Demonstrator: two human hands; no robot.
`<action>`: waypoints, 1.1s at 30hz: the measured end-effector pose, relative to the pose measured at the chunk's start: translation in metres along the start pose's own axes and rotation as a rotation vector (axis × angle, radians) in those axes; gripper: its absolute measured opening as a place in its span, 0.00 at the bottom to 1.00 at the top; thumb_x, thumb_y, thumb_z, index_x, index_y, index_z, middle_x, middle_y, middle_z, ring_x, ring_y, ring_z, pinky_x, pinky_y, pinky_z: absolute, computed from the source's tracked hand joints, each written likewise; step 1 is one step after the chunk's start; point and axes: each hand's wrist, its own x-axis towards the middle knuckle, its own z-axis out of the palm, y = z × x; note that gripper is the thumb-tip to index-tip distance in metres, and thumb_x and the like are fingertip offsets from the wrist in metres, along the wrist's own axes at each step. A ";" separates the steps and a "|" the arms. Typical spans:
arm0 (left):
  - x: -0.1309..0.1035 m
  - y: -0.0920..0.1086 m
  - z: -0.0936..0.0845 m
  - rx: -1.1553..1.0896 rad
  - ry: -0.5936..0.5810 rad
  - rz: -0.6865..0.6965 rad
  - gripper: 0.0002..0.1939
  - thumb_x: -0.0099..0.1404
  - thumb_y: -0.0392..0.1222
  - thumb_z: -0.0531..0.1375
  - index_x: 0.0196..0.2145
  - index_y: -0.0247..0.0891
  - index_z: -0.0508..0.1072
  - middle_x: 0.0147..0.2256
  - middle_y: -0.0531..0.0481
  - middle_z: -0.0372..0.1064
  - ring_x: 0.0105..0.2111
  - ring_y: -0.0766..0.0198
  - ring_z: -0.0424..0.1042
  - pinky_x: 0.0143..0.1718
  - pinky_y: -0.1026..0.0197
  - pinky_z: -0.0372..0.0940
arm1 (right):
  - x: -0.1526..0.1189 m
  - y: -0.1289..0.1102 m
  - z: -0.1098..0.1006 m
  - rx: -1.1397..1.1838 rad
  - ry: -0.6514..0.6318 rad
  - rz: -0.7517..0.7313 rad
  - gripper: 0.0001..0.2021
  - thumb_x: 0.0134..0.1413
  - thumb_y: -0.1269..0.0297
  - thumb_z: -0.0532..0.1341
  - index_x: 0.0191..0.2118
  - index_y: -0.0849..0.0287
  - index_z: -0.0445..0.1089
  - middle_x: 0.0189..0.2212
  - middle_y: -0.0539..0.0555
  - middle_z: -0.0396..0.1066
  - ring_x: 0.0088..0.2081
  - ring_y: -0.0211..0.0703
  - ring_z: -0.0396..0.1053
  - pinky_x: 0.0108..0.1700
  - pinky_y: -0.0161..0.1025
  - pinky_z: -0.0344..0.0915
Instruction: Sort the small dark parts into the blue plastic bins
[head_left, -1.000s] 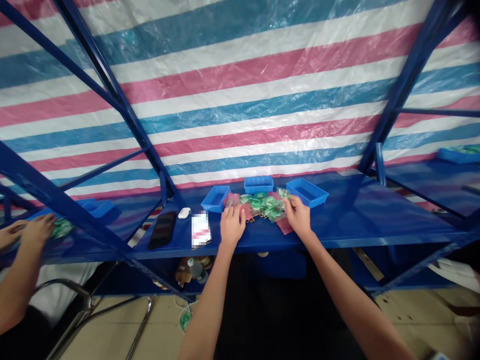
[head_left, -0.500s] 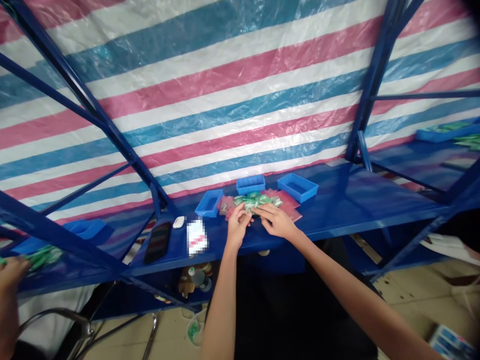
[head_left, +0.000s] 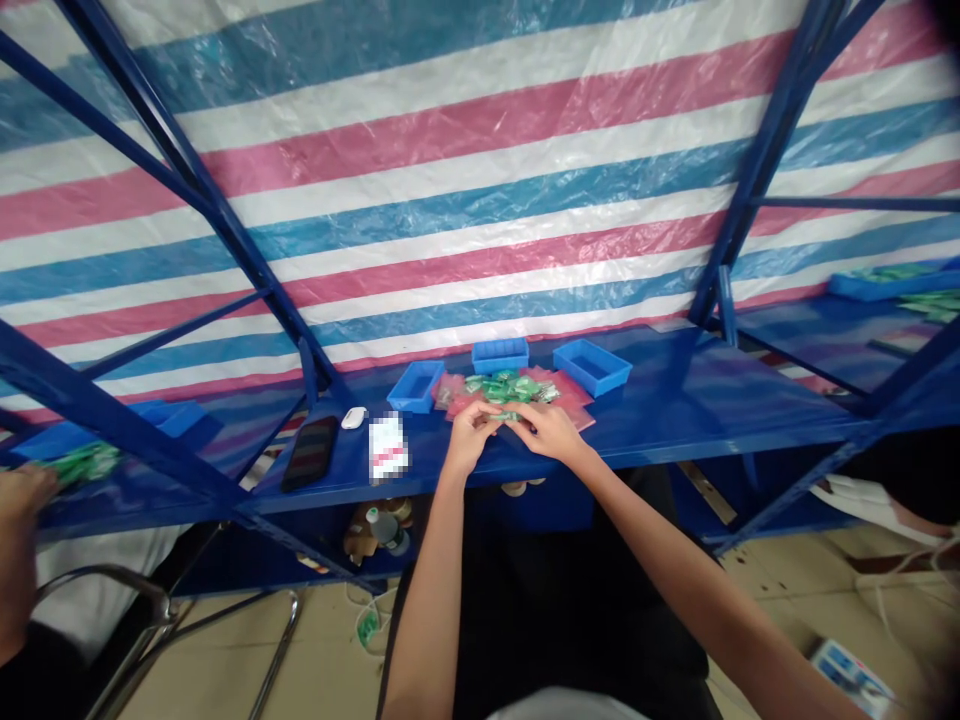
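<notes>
1 small green piece (head_left: 508, 416): held at the near side of a heap of green pieces (head_left: 501, 386), with pink sheets (head_left: 574, 392) spread about it. Risks, as judged: the piece could be lost among its like if the pinch is loosened; the heap could be scattered by a dragged wrist. Left hand (head_left: 467, 440), right hand (head_left: 553, 433), 1 each: fingertips brought together, the piece seemingly pinched by both; forearms angled inward, wrists held low near the front edge of the table (head_left: 675, 420).
</notes>
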 end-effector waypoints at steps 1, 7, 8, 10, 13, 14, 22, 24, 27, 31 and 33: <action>0.000 -0.001 0.000 -0.003 0.012 0.004 0.15 0.54 0.47 0.70 0.33 0.36 0.73 0.40 0.46 0.76 0.35 0.63 0.74 0.31 0.64 0.66 | 0.000 0.000 0.000 -0.007 0.005 -0.027 0.17 0.67 0.59 0.53 0.57 0.50 0.69 0.44 0.54 0.77 0.42 0.46 0.75 0.44 0.40 0.69; 0.000 -0.002 0.000 -0.020 0.013 -0.001 0.14 0.55 0.45 0.69 0.36 0.36 0.75 0.45 0.44 0.75 0.36 0.62 0.76 0.30 0.64 0.67 | -0.001 0.008 0.001 0.022 0.062 -0.023 0.17 0.69 0.60 0.51 0.56 0.50 0.72 0.41 0.54 0.78 0.42 0.45 0.75 0.45 0.40 0.71; 0.000 -0.002 0.000 -0.023 0.015 0.002 0.14 0.55 0.45 0.69 0.36 0.35 0.75 0.45 0.43 0.75 0.36 0.61 0.76 0.30 0.64 0.67 | -0.001 0.009 0.002 0.030 0.065 -0.017 0.17 0.69 0.61 0.51 0.56 0.50 0.72 0.41 0.54 0.78 0.42 0.45 0.75 0.45 0.41 0.71; -0.001 -0.001 0.001 -0.023 0.033 0.015 0.13 0.56 0.46 0.68 0.34 0.35 0.74 0.46 0.43 0.75 0.36 0.62 0.76 0.30 0.64 0.67 | -0.002 0.011 0.003 0.042 0.052 -0.012 0.17 0.68 0.61 0.52 0.56 0.49 0.72 0.44 0.53 0.78 0.44 0.46 0.76 0.46 0.41 0.72; -0.001 0.000 0.002 -0.020 0.051 0.035 0.11 0.58 0.46 0.66 0.32 0.36 0.72 0.48 0.44 0.73 0.37 0.63 0.75 0.29 0.65 0.67 | -0.003 0.012 0.005 0.042 0.017 -0.021 0.17 0.68 0.61 0.52 0.57 0.47 0.72 0.49 0.51 0.77 0.46 0.46 0.76 0.48 0.41 0.72; -0.001 0.001 0.002 -0.016 0.062 0.035 0.11 0.59 0.46 0.65 0.31 0.36 0.72 0.48 0.44 0.73 0.35 0.64 0.74 0.29 0.65 0.67 | -0.003 0.012 0.005 0.039 0.010 -0.030 0.17 0.68 0.61 0.52 0.57 0.47 0.72 0.49 0.50 0.77 0.46 0.46 0.76 0.49 0.41 0.72; -0.004 0.015 0.006 -0.102 0.187 -0.030 0.18 0.59 0.53 0.65 0.41 0.38 0.70 0.42 0.43 0.74 0.28 0.66 0.72 0.17 0.69 0.56 | -0.002 0.012 0.000 -0.018 0.263 0.126 0.19 0.69 0.59 0.49 0.57 0.53 0.71 0.51 0.55 0.75 0.51 0.49 0.73 0.56 0.47 0.67; -0.005 0.017 0.006 -0.127 0.181 -0.044 0.18 0.58 0.53 0.65 0.39 0.37 0.71 0.40 0.43 0.75 0.26 0.67 0.71 0.16 0.69 0.55 | 0.005 0.016 -0.001 -0.067 0.339 0.201 0.21 0.69 0.58 0.48 0.59 0.56 0.68 0.54 0.58 0.73 0.54 0.50 0.71 0.57 0.48 0.65; -0.006 0.016 0.005 -0.143 0.152 -0.073 0.17 0.59 0.52 0.65 0.39 0.37 0.71 0.37 0.43 0.75 0.25 0.67 0.70 0.16 0.69 0.52 | 0.031 0.027 -0.001 -0.137 0.315 0.222 0.24 0.69 0.56 0.47 0.64 0.61 0.62 0.58 0.63 0.68 0.59 0.54 0.65 0.58 0.51 0.62; -0.005 0.014 0.004 -0.124 0.114 -0.100 0.17 0.59 0.51 0.65 0.39 0.36 0.73 0.37 0.43 0.76 0.25 0.67 0.70 0.16 0.70 0.51 | 0.085 0.052 0.004 -0.261 0.201 0.350 0.27 0.68 0.55 0.47 0.65 0.66 0.58 0.59 0.71 0.65 0.61 0.61 0.61 0.58 0.58 0.57; -0.005 0.013 0.004 -0.115 0.109 -0.104 0.17 0.58 0.51 0.65 0.39 0.36 0.73 0.37 0.43 0.76 0.25 0.67 0.70 0.16 0.70 0.51 | 0.108 0.062 0.009 -0.307 0.077 0.435 0.29 0.66 0.54 0.51 0.65 0.67 0.56 0.57 0.72 0.67 0.61 0.64 0.60 0.58 0.61 0.55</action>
